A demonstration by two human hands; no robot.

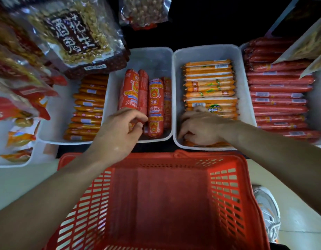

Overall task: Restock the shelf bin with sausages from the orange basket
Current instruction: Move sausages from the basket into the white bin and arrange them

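While it pinches a fat red sausage (128, 91) by the near end, seemingly to square it up, the curled left hand (120, 130) reaches into the middle bin (152, 56). Palm down, the right hand (201, 129) covers thin orange sausages (209, 83) in the neighbouring bin (206, 51), grip unclear. Below both forearms, the orange basket (226, 188) shows no sausages.

Shop: grocery aisle, prob. supermkt. White bins (152, 58) sitting side by side across mid frame, holding barcoded pkgd sausages (209, 82) in rows. Sealed snack bags (75, 37) hanging upper left. Orange basket (174, 195), slotted plastic shopping type, sitting lower centre.
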